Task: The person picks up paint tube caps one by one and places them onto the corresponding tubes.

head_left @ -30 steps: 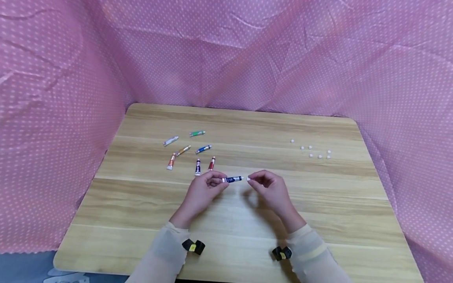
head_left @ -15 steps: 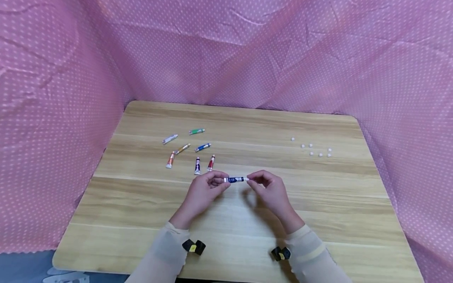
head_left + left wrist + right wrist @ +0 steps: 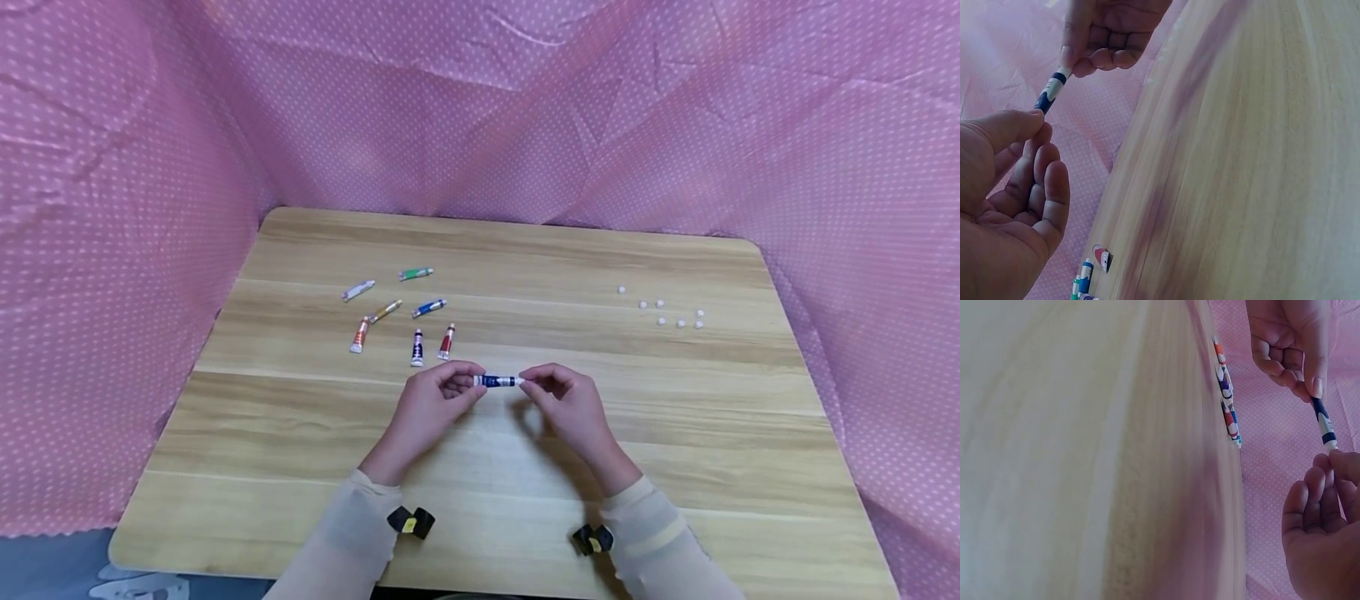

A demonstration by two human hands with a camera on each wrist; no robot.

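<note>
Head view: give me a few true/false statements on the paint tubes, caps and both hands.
1. The left hand pinches one end of the dark blue tube. True.
2. The right hand rests flat on the table. False: its fingertips pinch the tube's white cap end, held above the table.
3. Seven more tubes lie left of centre. True.
4. The white caps lie among those tubes. False: they lie apart, on the table's right side.
5. The green tube is in a hand. False: it lies on the table.
</note>
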